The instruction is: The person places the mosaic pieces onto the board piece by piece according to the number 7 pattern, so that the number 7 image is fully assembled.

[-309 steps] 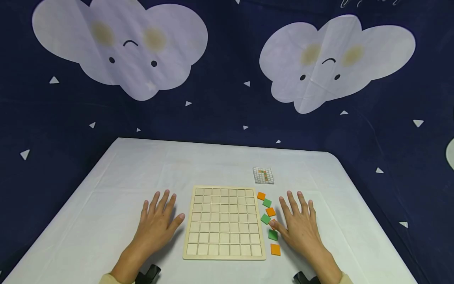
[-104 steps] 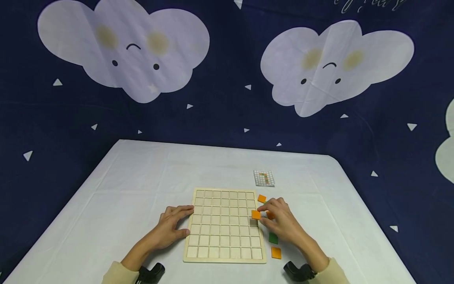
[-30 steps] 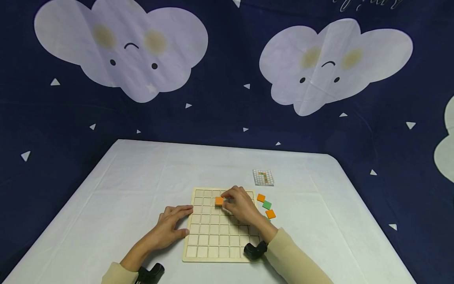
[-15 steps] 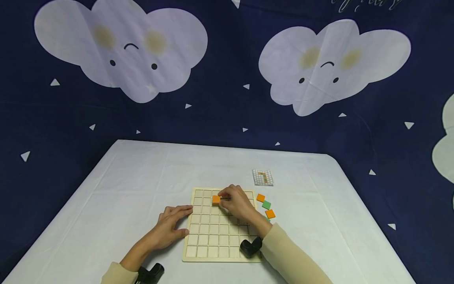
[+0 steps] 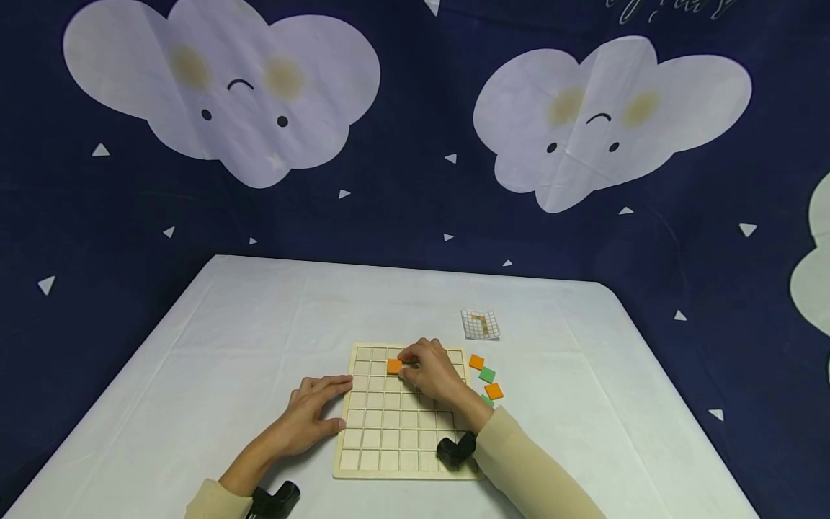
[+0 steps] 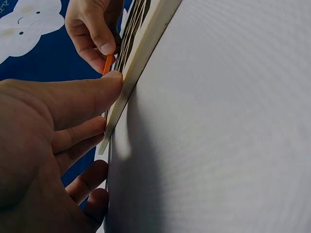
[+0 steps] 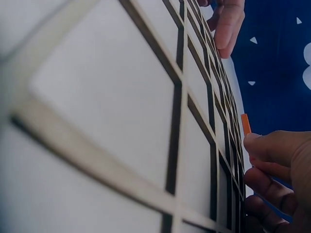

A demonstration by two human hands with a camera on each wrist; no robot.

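Note:
Between right thumb and fingertips, my right hand point(image 5: 436, 369) pinches a square orange tile point(image 5: 394, 367). The tile sits over a cell in the second row from the far side of the pale wooden grid board point(image 5: 390, 438). In the right wrist view the orange tile point(image 7: 246, 124) sticks up on edge-on view beside the thumb, right by the grid's ridges. My left hand point(image 5: 308, 418) rests against the board's left edge, thumb and fingers extended. Seen from the left wrist, its thumb point(image 6: 92, 97) touches the board's side. My right forearm covers the board's near right part.
Right of the board lie an orange tile point(image 5: 476, 362), a green tile point(image 5: 488, 375), another orange tile point(image 5: 494, 391) and a partly hidden green one point(image 5: 488, 400). Behind them is a printed grid card point(image 5: 480, 325). A white cloth point(image 5: 259, 310) covers the table.
From flat beside the board, my left hand came to its edge. My right hand picked up an orange tile and carried it left over the grid; in the last half second it shifted only slightly.

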